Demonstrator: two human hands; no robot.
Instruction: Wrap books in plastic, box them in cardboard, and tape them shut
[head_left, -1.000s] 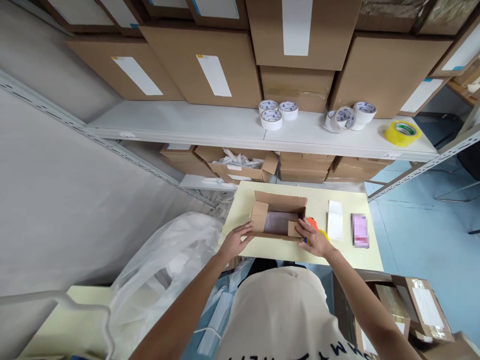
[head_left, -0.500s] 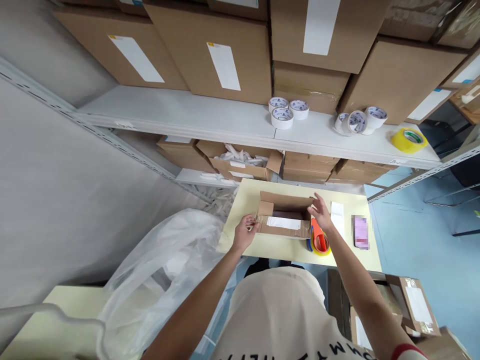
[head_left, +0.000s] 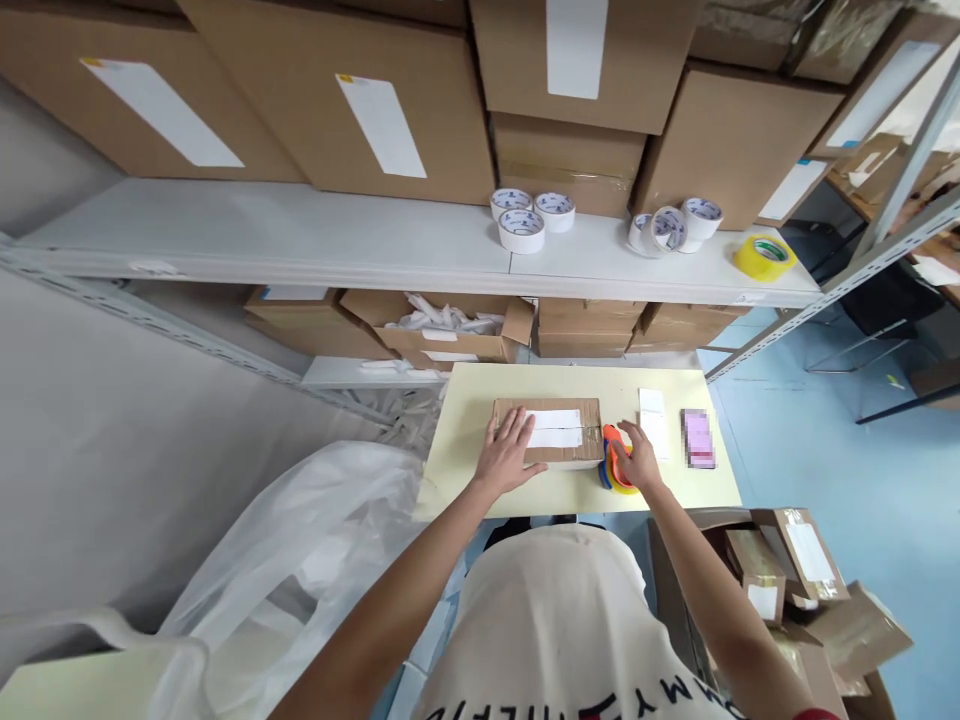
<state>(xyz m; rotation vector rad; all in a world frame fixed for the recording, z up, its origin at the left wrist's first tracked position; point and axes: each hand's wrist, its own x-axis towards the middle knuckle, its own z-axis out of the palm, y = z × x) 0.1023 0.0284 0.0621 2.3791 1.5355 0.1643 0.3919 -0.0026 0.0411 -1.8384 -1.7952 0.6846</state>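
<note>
A small cardboard box (head_left: pixel 568 414) with a white label lies on the pale yellow table (head_left: pixel 465 470), its flaps folded down. My left hand (head_left: pixel 508 453) rests flat on the box's left part, fingers spread. My right hand (head_left: pixel 639 456) is curled over the orange tape dispenser (head_left: pixel 613 462) that stands just right of the box.
A white paper slip (head_left: pixel 654 422) and a pink card (head_left: pixel 698 452) lie on the table's right side. White tape rolls (head_left: pixel 523 229) and a yellow roll (head_left: pixel 763 256) sit on the shelf behind. A big plastic bag (head_left: pixel 300 560) is at left, open cartons (head_left: pixel 795 580) at right.
The box's flaps have gone from open to folded flat. My left hand moved from the box's near-left corner onto its top. My right hand went from the far-right flap to the tape dispenser.
</note>
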